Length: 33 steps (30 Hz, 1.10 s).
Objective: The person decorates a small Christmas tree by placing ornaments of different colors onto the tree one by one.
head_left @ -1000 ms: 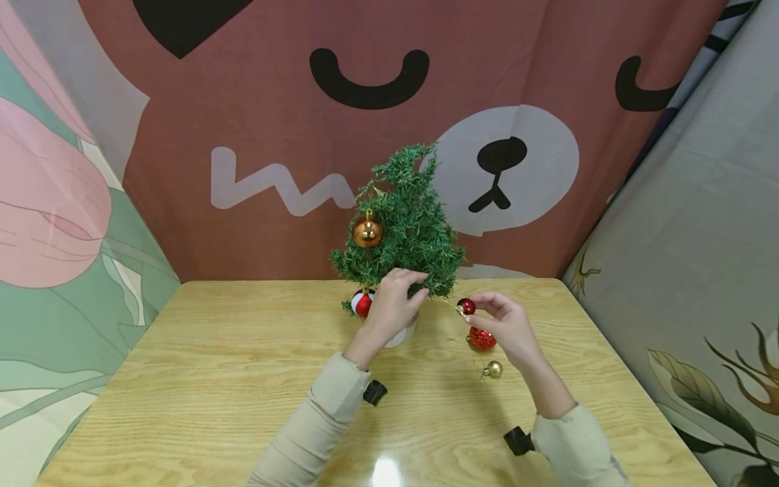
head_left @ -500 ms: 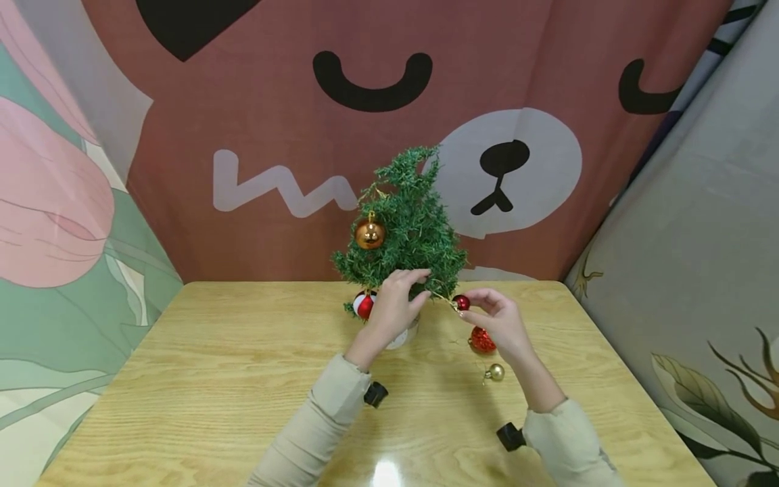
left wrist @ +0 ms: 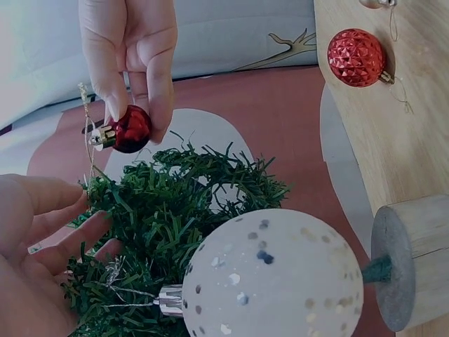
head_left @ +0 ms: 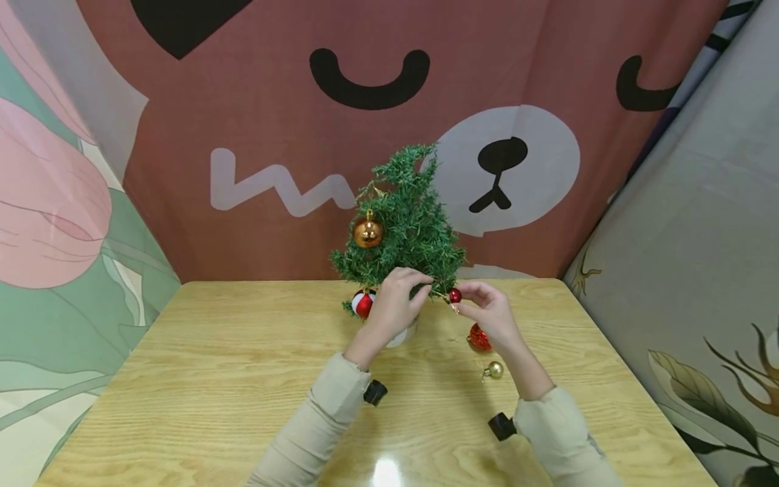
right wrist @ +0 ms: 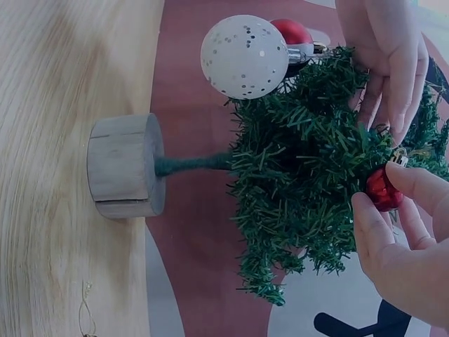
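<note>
Just moved red bauble (head_left: 455, 295) closer to tree (head_left: 414, 230).
Not hung: pinched by right hand (head_left: 491, 312); touching branches (left wrist: 161, 203) with loose-fingered left hand (head_left: 392, 304).

- Table (head_left: 201, 385), wooden, under the grip, with 1 bright glare (head_left: 386, 472) nearer the camera
- Backdrop (head_left: 268, 250), reddish-brown, behind the grip, printed with 2 black arcs, 1 white zigzag and 1 pale oval
- Cloth with pink petals (head_left: 49, 196), well left of the grip
- Grey cloth (head_left: 669, 237), right of the grip, with leaf prints
</note>
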Each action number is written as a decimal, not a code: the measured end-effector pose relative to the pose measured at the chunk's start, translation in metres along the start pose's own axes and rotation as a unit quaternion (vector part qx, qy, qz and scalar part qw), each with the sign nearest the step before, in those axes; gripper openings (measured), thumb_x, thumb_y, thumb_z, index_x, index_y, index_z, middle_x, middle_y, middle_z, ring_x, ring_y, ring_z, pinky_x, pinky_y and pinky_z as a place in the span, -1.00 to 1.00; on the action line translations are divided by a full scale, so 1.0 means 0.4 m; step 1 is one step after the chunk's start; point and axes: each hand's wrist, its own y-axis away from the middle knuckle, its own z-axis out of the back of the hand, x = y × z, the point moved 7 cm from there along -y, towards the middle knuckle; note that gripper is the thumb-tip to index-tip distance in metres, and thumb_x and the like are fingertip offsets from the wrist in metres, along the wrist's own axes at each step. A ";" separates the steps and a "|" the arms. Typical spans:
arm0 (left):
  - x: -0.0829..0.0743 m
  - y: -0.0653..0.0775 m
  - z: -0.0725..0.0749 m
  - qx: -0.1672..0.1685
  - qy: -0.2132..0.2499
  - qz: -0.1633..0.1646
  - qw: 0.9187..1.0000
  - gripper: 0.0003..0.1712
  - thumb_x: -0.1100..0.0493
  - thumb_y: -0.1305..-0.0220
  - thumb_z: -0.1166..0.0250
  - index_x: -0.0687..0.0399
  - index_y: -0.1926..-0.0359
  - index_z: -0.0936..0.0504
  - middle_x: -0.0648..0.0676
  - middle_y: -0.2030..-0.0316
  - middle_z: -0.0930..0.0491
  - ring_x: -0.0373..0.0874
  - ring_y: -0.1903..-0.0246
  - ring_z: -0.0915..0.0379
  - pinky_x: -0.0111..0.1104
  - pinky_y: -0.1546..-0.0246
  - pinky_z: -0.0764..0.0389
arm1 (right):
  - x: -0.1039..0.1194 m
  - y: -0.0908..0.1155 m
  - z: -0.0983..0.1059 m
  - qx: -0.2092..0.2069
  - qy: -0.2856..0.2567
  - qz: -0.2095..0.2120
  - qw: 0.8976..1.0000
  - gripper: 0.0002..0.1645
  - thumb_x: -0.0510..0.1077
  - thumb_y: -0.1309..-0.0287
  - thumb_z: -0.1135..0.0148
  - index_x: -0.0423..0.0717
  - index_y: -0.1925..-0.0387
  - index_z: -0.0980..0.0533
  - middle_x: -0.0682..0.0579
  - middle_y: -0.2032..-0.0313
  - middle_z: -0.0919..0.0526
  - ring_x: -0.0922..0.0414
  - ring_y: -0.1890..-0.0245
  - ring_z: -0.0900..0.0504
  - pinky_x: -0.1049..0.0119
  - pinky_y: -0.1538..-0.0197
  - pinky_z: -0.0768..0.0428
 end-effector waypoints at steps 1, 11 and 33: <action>-0.001 0.000 0.000 0.000 -0.004 -0.002 1.000 -0.81 0.24 -0.19 -0.19 0.18 0.20 -0.65 0.10 0.22 -0.58 -0.05 0.14 -0.42 -0.27 0.16 -0.48 | -0.001 -0.001 -0.001 0.000 -0.001 0.000 1.000 -0.63 -0.54 0.09 -0.17 -0.59 0.16 -0.37 0.14 0.33 -0.56 0.25 0.27 -0.53 0.44 0.24 -0.54; -0.014 -0.005 0.004 -0.029 -0.040 -0.027 0.998 -0.79 0.24 -0.16 -0.22 0.25 0.19 -0.64 0.13 0.26 -0.59 -0.06 0.19 -0.43 -0.32 0.20 -0.49 | -0.007 -0.001 -0.003 0.004 -0.010 -0.014 1.000 -0.63 -0.52 0.07 -0.17 -0.58 0.15 -0.36 0.13 0.32 -0.54 0.20 0.24 -0.51 0.43 0.23 -0.53; -0.048 0.006 0.012 -0.114 -0.144 -0.059 0.981 -0.76 0.25 0.01 -0.36 0.25 0.26 -0.66 0.11 0.25 -0.58 -0.04 0.19 -0.44 -0.28 0.23 -0.49 | -0.007 0.013 -0.008 0.000 -0.003 -0.017 1.000 -0.59 -0.51 0.10 -0.21 -0.59 0.14 -0.35 0.01 0.29 -0.54 0.22 0.25 -0.51 0.41 0.18 -0.53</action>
